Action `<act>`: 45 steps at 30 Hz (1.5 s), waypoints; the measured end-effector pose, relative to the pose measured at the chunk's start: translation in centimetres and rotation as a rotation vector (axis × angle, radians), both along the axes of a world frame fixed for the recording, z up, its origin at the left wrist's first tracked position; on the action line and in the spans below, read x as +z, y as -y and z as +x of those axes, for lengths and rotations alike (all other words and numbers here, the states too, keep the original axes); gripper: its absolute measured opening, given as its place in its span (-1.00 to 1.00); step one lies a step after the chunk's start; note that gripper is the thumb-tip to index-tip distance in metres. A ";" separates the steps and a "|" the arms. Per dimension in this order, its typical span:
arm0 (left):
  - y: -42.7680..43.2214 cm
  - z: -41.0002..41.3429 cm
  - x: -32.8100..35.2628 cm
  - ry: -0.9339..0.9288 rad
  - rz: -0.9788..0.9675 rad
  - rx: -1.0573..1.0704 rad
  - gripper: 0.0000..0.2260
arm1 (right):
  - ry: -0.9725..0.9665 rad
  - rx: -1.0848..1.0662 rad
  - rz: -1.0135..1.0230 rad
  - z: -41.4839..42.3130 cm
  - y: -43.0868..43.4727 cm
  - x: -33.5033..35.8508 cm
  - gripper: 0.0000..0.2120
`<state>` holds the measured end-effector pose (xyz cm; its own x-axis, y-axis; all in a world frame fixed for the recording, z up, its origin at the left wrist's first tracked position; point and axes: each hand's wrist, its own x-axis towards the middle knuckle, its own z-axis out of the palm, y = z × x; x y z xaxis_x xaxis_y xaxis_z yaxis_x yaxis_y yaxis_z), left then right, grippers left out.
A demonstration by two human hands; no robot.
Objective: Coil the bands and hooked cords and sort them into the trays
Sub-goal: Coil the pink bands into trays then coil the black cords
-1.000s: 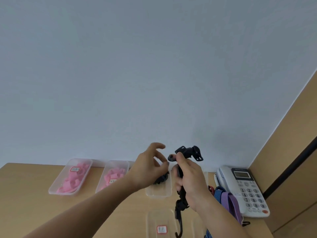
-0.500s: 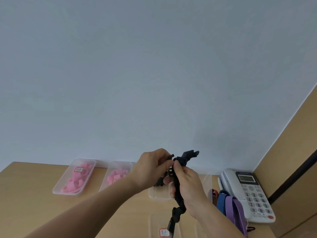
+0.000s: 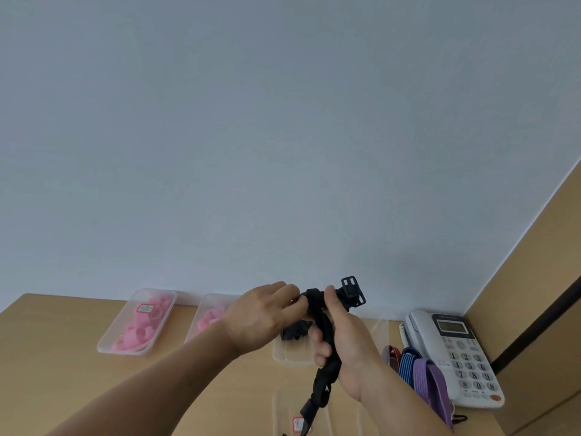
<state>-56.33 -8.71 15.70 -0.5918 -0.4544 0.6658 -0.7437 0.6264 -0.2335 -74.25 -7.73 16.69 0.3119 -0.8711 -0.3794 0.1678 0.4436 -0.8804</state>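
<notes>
Two hands [image 3: 262, 317] gripping black buckled cord [image 3: 323, 328]

The black strap [image 3: 325, 325] at lower centre looks like matt woven cloth, its buckle [image 3: 352, 292] like hard black plastic. The tray [image 3: 107, 344] at lower left is clear, glossy plastic (the pink pieces [image 3: 141, 328] inside look matt and rubbery). The purple band [image 3: 430, 382] and blue striped band [image 3: 407, 363] show ribbed fabric. The table [image 3: 56, 357] is smooth and wood-grained, the telephone [image 3: 465, 357] smooth white plastic, the wall [image 3: 283, 121] matt.
</notes>
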 end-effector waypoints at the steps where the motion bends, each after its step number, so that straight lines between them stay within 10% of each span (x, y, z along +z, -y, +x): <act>1: -0.1 0.0 -0.1 0.013 -0.010 -0.011 -0.75 | -0.002 0.001 0.011 0.0 0.0 -0.1 -0.48; 6: -0.9 -0.9 -0.1 -0.130 0.165 -0.059 -0.80 | -0.028 -0.084 -0.007 -0.1 0.1 -0.6 -0.59; 12: -1.5 -2.4 1.6 -1.125 0.949 0.106 -0.74 | -0.011 -0.146 -0.113 -0.3 0.3 -0.2 -0.57; 18: -1.1 -2.2 2.8 -1.222 1.431 -0.111 -0.74 | -0.030 -0.113 -0.293 -0.4 0.1 -0.2 -0.57; 24: -1.2 -2.4 2.6 -1.095 1.315 -0.052 -0.80 | -0.148 -0.002 -0.387 -1.1 0.2 0.4 -0.51; 39: -1.3 -1.8 0.5 -0.002 0.070 0.139 -0.85 | -0.172 -0.076 -0.266 1.0 -1.4 0.4 -0.41; 42: -1.4 -1.7 -0.1 -0.038 0.072 0.085 -0.84 | -0.146 -0.107 -0.258 0.8 -1.3 0.2 -0.49; 45: -1.8 -2.2 0.1 -0.461 0.501 0.158 -0.88 | -0.114 -0.167 -0.284 0.3 -1.0 -0.2 -0.54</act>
<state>-58.50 -6.89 15.83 -0.2007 -0.8295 0.5212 -0.7887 0.4524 0.4162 -73.99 -6.71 16.47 0.1258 -0.9824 -0.1384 0.1104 0.1525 -0.9821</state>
